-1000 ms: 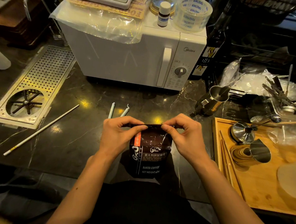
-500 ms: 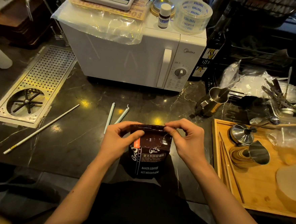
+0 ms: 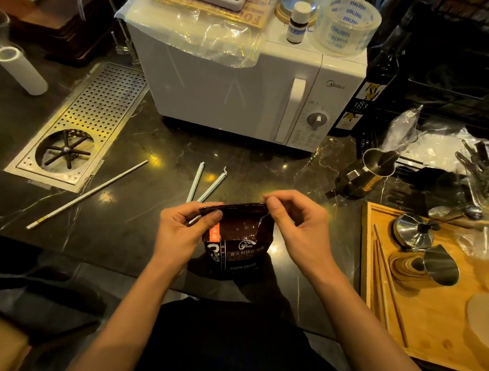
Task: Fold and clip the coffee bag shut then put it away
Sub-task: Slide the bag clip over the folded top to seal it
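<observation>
Coffee bag (image 3: 238, 242) top behind fingers (image 3: 276, 209)

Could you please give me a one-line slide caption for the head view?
Both hands, left hand and right hand, fold the coffee bag top; open clip waits behind.

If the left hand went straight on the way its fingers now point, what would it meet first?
The left hand points right, across the coffee bag it pinches. Beyond the bag's top it would likely meet the right hand first; depth is unclear.
</observation>
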Demonstrator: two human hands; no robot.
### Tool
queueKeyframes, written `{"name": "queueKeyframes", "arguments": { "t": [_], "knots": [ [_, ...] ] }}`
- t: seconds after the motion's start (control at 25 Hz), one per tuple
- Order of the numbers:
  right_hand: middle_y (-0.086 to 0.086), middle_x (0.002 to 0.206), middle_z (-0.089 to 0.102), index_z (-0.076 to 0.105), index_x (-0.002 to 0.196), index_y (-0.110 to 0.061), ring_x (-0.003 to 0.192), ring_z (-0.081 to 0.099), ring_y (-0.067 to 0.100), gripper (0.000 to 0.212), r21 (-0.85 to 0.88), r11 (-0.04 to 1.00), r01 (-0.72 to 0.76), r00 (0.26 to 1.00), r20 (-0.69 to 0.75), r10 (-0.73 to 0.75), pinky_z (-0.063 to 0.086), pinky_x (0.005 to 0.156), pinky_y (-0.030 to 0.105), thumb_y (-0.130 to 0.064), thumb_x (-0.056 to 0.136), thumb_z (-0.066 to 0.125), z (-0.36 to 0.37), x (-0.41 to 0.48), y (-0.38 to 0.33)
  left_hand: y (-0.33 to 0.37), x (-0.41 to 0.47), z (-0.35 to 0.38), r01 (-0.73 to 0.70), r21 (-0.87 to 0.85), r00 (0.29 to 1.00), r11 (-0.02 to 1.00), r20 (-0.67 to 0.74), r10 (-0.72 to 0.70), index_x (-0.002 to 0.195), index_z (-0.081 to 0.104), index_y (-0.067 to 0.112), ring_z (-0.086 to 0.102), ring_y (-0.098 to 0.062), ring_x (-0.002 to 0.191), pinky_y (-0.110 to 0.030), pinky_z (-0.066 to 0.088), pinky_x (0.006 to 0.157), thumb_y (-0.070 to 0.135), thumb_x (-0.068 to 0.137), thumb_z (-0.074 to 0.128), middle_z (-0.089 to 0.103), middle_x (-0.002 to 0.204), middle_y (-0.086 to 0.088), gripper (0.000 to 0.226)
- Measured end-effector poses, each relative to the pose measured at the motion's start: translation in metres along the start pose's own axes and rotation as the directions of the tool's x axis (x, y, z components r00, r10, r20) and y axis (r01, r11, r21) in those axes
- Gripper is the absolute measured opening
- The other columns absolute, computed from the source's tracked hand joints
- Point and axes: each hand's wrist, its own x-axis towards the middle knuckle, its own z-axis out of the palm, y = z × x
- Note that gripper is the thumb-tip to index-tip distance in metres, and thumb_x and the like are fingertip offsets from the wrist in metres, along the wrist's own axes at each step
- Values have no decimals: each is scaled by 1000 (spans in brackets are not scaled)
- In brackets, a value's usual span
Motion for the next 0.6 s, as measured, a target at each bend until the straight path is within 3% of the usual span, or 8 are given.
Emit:
{"name": "queueKeyframes", "arguments": {
  "t": [0.12, 0.24, 0.36, 0.48, 0.6],
  "knots": [
    [0, 91, 73, 71, 100, -17, 86, 69, 17, 18, 65, 996, -62, 997, 41, 59, 57, 75, 27, -19, 99, 54, 17, 9, 2, 5, -6, -19, -39, 37, 997, 999, -66, 41, 93, 74, 15, 70, -1, 71, -16, 55, 66, 7, 74, 72, 78, 76, 10, 21],
    [5, 92, 71, 68, 105, -8, 83, 68, 11, 16, 143, 947, -287, 957, 82, 277, 57, 73, 21, -10, 99, 53, 40, 23, 17, 7, -17, -39, -49, 33, 986, 998, -157, 53, 93, 75, 14, 70, -3, 74, -18, 56, 68, 10, 73, 72, 78, 78, 9, 21],
    [4, 94, 66, 65, 109, -10, 83, 63, 15, 14, -41, 908, -417, 893, 167, 418, 56, 70, 19, -11, 96, 59, 66, 35, 38, 6, -27, -58, -50, 20, 972, 999, -229, 53, 88, 77, 17, 71, -4, 75, -19, 57, 69, 9, 73, 72, 78, 79, 9, 18],
    [5, 105, 66, 64, 114, -11, 93, 62, 17, 27, -277, 894, -351, 879, 232, 417, 54, 81, 31, -22, 91, 68, 98, 47, 51, 8, -36, -77, -59, 23, 959, 998, -275, 63, 87, 79, 23, 73, -7, 77, -23, 59, 72, 10, 74, 72, 79, 81, 7, 20],
    [7, 118, 59, 63, 119, -18, 103, 61, 21, 42, -552, 818, -165, 875, 302, 380, 50, 89, 35, -40, 85, 72, 127, 58, 56, 11, -42, -93, -78, 14, 947, 997, -312, 78, 87, 79, 24, 73, -7, 80, -22, 58, 75, 14, 72, 73, 79, 83, 7, 19]
  ]
}}
